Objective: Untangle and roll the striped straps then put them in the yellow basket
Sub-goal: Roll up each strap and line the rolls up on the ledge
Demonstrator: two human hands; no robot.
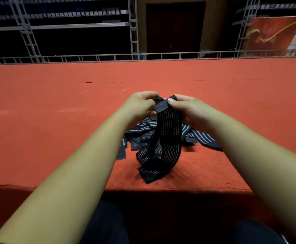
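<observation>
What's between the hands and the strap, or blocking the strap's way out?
Nothing at the grasp: left hand and right hand both pinch the strap at its top end. Its tail drops onto the red surface beside the pile; tangled or not, cannot tell. No basket in view.

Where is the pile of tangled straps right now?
Head view, centre: the pile of tangled straps lies on the red surface, directly below the left hand and right hand, partly hidden behind the held strap.
</observation>
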